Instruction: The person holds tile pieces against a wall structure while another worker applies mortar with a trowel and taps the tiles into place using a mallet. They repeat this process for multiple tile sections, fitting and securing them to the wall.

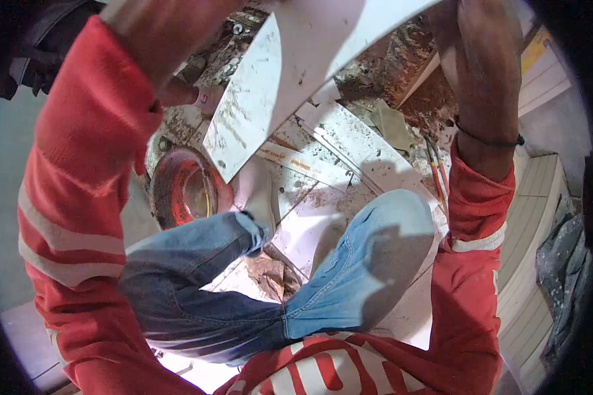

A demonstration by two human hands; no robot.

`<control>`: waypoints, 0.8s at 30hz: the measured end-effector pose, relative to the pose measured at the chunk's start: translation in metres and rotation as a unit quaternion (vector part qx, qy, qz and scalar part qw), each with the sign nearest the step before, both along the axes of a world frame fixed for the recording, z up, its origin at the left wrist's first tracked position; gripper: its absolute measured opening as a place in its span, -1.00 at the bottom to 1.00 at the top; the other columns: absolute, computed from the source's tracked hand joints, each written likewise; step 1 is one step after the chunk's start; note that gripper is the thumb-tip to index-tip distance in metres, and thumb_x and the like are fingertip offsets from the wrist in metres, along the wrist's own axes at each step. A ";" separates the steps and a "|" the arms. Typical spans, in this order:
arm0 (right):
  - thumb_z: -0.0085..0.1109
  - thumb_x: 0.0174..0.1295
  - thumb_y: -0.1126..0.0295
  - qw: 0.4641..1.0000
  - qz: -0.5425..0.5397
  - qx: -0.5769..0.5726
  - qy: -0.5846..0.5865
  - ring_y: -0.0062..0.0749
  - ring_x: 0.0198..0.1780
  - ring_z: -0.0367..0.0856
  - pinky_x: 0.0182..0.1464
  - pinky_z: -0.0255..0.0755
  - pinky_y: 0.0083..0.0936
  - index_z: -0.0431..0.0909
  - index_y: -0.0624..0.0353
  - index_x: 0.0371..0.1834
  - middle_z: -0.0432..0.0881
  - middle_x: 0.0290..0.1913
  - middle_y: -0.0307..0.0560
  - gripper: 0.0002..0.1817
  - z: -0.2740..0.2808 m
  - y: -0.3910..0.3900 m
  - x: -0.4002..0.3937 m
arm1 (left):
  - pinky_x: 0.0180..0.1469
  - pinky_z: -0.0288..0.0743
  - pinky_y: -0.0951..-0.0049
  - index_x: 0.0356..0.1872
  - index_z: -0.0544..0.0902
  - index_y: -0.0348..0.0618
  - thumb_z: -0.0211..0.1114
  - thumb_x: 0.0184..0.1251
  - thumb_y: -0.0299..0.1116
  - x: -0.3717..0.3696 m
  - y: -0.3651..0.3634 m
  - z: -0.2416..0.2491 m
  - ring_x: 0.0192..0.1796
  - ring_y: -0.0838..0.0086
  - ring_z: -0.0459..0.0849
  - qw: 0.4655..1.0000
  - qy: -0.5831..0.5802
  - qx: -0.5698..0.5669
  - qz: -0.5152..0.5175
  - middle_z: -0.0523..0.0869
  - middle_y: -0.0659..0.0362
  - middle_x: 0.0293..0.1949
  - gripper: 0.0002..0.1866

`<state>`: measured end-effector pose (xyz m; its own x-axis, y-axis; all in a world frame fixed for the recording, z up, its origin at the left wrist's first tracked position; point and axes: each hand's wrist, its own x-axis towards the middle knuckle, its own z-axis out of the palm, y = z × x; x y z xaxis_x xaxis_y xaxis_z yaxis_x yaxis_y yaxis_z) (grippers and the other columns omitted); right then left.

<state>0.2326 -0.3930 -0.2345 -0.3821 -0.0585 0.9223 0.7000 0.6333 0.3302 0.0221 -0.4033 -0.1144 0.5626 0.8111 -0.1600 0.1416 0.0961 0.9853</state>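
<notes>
A large white tile or panel (257,92), spotted with dirt, is raised at a tilt near the top of the view, its lower corner pointing down to the left. Both my forearms, in red sleeves, reach up on either side of it. The upper edge cuts off my left hand and my right hand, so their grip cannot be seen. Below the panel lie dirty white pieces (369,141) and a narrow strip with orange print (303,164). A round bowl (157,191), reddish inside, sits left of my bent legs.
A tool with orange handles (436,172) lies to the right of my knee. Crumpled brown paper (267,275) is between my legs. Loose reddish soil (435,99) covers ground ahead. Stacked pale slabs (530,224) and a dark speckled cloth (563,270) are at the right.
</notes>
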 end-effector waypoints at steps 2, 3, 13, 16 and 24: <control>0.05 0.51 0.40 0.820 0.215 -0.441 0.295 -0.36 -0.05 0.70 -0.17 0.65 -0.54 0.45 0.16 0.45 0.65 0.17 0.04 -0.55 0.008 -0.044 -0.025 | -0.16 0.57 0.14 0.11 0.64 -0.23 0.31 0.32 0.14 0.000 0.000 -0.033 -0.14 0.25 0.67 0.999 0.033 -0.017 0.013 0.71 0.01 -0.06 -0.38; 0.06 0.53 0.34 0.660 0.266 -0.516 0.477 -0.30 0.02 0.75 -0.12 0.68 -0.49 0.46 0.08 0.46 0.66 0.25 0.01 -0.54 0.012 -0.067 -0.037 | -0.21 0.59 0.18 0.07 0.66 -0.19 0.34 0.31 0.15 -0.003 0.007 -0.053 -0.19 0.29 0.67 0.998 0.050 -0.023 0.024 0.72 0.04 -0.11 -0.41; 0.59 0.06 0.30 0.456 0.183 -0.762 0.421 -0.19 0.14 0.62 0.24 0.49 -0.33 0.56 0.36 0.24 0.69 0.11 0.05 -0.32 -0.217 -0.142 -0.013 | 0.02 0.64 0.12 -0.13 0.73 -0.62 0.44 0.10 0.38 -0.030 -0.041 -0.290 -0.10 0.16 0.81 0.978 0.167 -0.117 0.051 0.82 -0.19 -0.13 -0.06; 0.54 0.09 0.34 0.367 0.168 -0.776 0.484 -0.17 0.17 0.62 0.27 0.49 -0.30 0.48 0.32 0.35 0.65 0.18 0.03 -0.27 -0.259 -0.181 -0.037 | 0.03 0.66 0.12 -0.05 0.73 -0.43 0.43 0.04 0.43 -0.036 -0.073 -0.312 -0.10 0.04 0.84 0.934 0.344 -0.066 0.069 0.83 -0.20 -0.16 -0.08; 0.53 0.16 0.30 0.233 0.152 -0.843 0.461 -0.24 0.12 0.64 0.21 0.53 -0.34 0.50 0.33 0.32 0.67 0.14 0.01 -0.32 -0.285 -0.253 -0.069 | 0.00 0.68 0.11 -0.07 0.77 -0.33 0.36 0.08 0.37 -0.029 -0.138 -0.350 -0.04 0.02 0.83 0.896 0.428 -0.113 0.029 0.83 -0.14 -0.13 -0.18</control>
<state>0.1641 -0.6460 -0.5197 -0.1909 0.7876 -0.5859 -0.1796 -0.6148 -0.7680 -0.0074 -0.5412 -0.4644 0.1133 0.7274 -0.6767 0.8251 0.3106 0.4720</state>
